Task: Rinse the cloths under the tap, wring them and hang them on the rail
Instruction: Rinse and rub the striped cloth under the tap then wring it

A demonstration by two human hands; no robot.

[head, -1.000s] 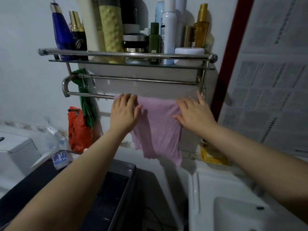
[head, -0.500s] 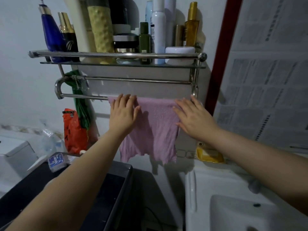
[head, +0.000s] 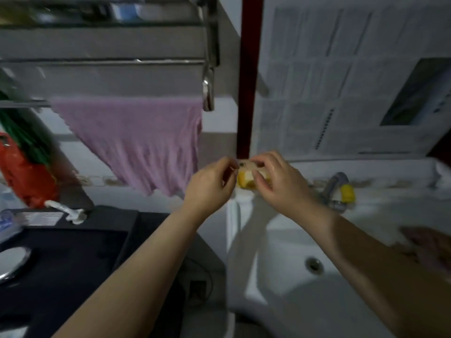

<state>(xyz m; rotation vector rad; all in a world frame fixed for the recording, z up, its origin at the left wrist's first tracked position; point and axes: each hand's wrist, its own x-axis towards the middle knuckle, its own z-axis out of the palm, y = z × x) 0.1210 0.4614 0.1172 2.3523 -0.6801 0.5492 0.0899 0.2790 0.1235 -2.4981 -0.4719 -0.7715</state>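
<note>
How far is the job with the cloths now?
Done: the pink cloth hangs spread on the rail. In hand: the left hand and the right hand meet at a yellowish item by the sink. Left: a dark cloth-like shape on its right edge, blurred, perhaps still to rinse.

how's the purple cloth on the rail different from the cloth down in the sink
The purple cloth hangs spread over the rail; the dark cloth lies bunched on the sink edge. The purple cloth is pale lilac, the sink one brownish and blurred. Neither is touched by a hand.

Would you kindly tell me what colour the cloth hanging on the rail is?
The cloth is a pale lilac-pink, seen in the head view.
</note>
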